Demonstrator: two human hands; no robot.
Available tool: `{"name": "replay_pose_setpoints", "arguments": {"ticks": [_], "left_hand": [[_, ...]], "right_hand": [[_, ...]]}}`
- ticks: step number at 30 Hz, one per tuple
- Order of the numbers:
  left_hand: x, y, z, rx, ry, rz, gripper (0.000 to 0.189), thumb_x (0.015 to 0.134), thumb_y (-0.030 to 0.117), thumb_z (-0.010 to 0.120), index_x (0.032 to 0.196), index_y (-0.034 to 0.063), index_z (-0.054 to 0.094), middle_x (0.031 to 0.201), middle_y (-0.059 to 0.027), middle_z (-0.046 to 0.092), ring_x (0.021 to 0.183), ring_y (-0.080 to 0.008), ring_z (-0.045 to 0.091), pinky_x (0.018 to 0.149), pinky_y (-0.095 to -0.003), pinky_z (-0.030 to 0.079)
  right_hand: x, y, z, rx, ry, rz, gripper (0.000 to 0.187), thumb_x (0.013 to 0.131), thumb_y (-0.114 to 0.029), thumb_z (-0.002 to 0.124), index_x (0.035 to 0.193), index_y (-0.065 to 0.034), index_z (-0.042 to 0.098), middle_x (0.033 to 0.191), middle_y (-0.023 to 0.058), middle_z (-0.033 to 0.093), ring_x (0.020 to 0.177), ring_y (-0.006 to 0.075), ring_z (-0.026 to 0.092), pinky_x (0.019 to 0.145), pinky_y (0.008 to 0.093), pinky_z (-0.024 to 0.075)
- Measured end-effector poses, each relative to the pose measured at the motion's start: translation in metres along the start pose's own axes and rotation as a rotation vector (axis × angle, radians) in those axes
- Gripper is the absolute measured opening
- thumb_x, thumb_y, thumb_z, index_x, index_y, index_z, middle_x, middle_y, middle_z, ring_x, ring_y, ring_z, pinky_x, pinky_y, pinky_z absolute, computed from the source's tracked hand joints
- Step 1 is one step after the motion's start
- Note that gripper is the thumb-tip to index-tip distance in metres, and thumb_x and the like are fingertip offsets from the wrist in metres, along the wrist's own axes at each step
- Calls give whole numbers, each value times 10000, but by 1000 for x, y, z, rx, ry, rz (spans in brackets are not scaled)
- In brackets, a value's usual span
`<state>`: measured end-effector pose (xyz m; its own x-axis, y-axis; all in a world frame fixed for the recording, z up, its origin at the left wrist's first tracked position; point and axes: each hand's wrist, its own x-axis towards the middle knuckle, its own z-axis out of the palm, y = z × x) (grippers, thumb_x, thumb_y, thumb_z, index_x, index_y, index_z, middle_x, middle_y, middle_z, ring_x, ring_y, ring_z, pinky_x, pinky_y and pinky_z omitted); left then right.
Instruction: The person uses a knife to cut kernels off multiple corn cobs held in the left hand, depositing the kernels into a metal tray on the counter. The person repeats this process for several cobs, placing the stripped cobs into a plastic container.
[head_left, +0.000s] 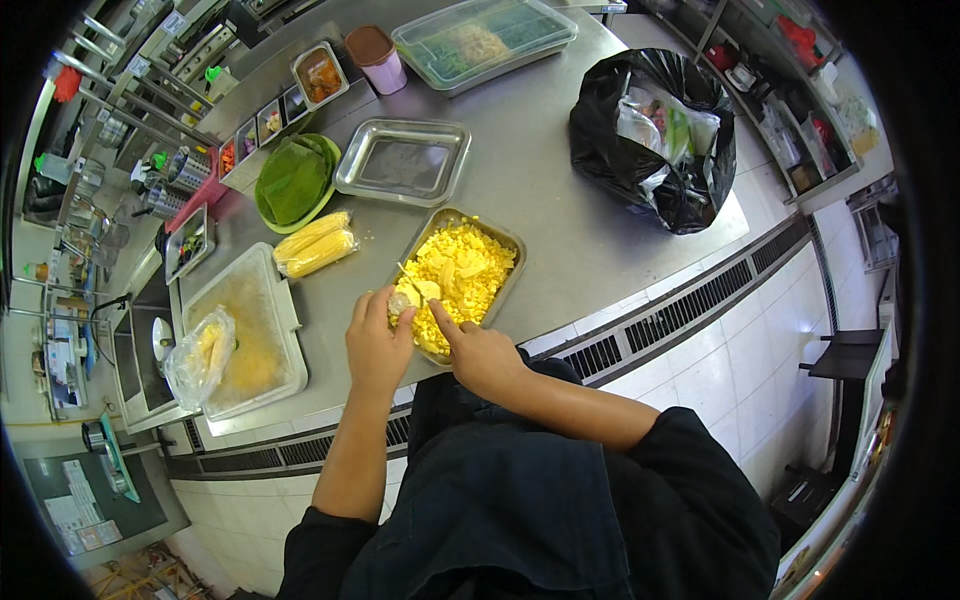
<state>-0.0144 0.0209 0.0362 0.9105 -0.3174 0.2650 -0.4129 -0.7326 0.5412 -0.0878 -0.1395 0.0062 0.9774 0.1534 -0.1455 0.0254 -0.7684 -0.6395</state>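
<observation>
My left hand (379, 334) grips a corn cob, its pale cut end (399, 302) showing between thumb and fingers, over the near left side of a metal tray (516, 281). Cut yellow corn kernels (472, 259) fill this tray, some in joined slabs. My right hand (480, 352) is beside it, index finger stretched out along a thin, dark-edged blade (412, 280), seemingly a knife, that lies against the corn; its handle is hidden in the curled fingers. Wrapped corn cobs (316, 244) lie left of the tray.
Beyond the tray sits an empty steel tray (456, 169). Green leaves on a plate (334, 196), a white lidded container (289, 367) with a plastic bag (199, 360) on it, and a sink (154, 375) are left. A black bag (600, 161) and a lidded tub (442, 82) stand farther off.
</observation>
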Motion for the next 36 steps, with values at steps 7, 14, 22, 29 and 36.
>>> {"name": "replay_pose_setpoints", "arguments": {"ticks": [7, 14, 22, 29, 36], "left_hand": [[4, -2, 2, 7, 12, -32, 357, 843, 147, 727, 1149, -6, 627, 1051, -211, 635, 942, -420, 639, 805, -452, 532], [-1, 3, 6, 17, 26, -1, 354, 837, 137, 733, 1138, -18, 627, 1031, -203, 639, 916, -391, 644, 797, -431, 529], [4, -5, 5, -15, 0, -47, 352, 838, 155, 733, 1125, -16, 623, 1024, -206, 633, 918, -412, 635, 795, -445, 528], [8, -3, 8, 13, 36, -66, 343, 836, 149, 734, 1111, -24, 623, 1000, -199, 640, 874, -377, 651, 756, -427, 533], [12, -5, 10, -60, 76, -69, 335, 839, 152, 737, 1106, -20, 629, 974, -193, 642, 801, -352, 654, 704, -416, 536]], "right_hand": [[1, 3, 4, -19, -12, 13, 797, 868, -103, 564, 1583, -151, 215, 924, 209, 649, 723, 382, 683, 632, 499, 549], [3, 13, 14, 0, -18, 88, 736, 893, -109, 528, 1570, -151, 245, 892, 219, 664, 730, 406, 672, 658, 527, 536], [0, 20, 24, 104, -17, 141, 678, 913, -93, 505, 1553, -122, 284, 851, 234, 666, 766, 422, 670, 693, 533, 521], [8, 25, 18, 102, -136, 202, 674, 896, -87, 500, 1543, -118, 314, 866, 247, 685, 822, 429, 675, 736, 538, 524], [4, 29, 7, 91, -185, 237, 673, 881, -92, 504, 1529, -53, 328, 890, 273, 682, 857, 437, 674, 780, 536, 522]]}}
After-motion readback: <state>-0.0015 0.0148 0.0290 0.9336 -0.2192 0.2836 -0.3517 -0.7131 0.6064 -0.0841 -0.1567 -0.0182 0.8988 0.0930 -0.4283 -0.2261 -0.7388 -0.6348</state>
